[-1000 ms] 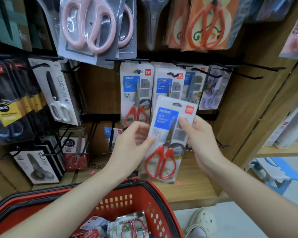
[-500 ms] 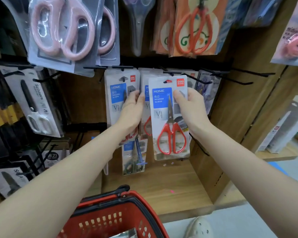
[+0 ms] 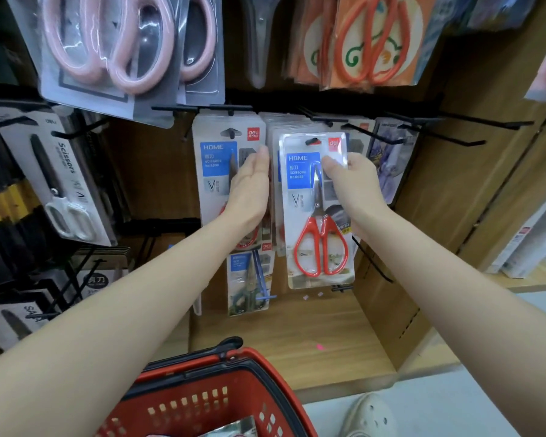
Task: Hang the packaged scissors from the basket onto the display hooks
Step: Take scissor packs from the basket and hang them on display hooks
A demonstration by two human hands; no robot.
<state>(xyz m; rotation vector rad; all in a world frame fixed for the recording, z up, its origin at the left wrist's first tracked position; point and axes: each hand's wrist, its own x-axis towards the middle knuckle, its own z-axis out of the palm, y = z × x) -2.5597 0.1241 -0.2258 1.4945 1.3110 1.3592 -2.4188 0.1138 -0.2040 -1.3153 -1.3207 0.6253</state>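
Here, from the head camera, the right hand (image 3: 356, 190) pinches the packaged scissors (image 3: 316, 216) by the right edge, thumb in front, with the hang hole at a black hook (image 3: 312, 141). The left hand (image 3: 249, 190), fingers straight, rests against neighbouring hung packs (image 3: 215, 159). The red basket (image 3: 221, 392) sits below.
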